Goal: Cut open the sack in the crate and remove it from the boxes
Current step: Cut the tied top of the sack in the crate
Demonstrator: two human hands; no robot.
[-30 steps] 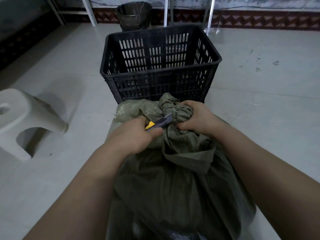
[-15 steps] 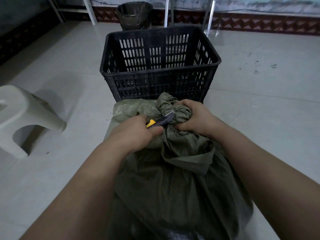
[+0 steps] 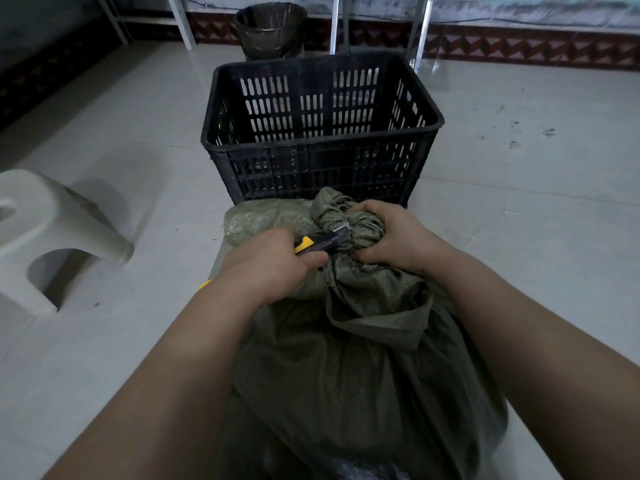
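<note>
Nearest us, the olive woven sack point(image 3: 346, 382) bulged between our forearms, its loose collar folded over just short of our fingers; what it stood in we could not make out. Our left hand point(image 3: 273, 268) was curled tight round a yellow and dark utility knife point(image 3: 320, 243), thumb laid along its body, and the blade tip reached past our left fingers point(image 3: 313, 262) to touch the sack's tied neck point(image 3: 349, 225). Our right hand point(image 3: 393, 237) clenched that bunched neck from the other side, its fingers point(image 3: 367, 252) dug into the cloth just beside the blade. A paler fold of the sack lay beyond our left knuckles. Right behind the knot and our fingertips stood a black slotted crate point(image 3: 322, 161) on the pale tiled floor point(image 3: 519, 202). Well off to the left of our left fingers sat a white plastic stool point(image 3: 52, 230). Farthest beyond the fingers, past the crate, a dark bucket point(image 3: 270, 27) stood by the wall.
</note>
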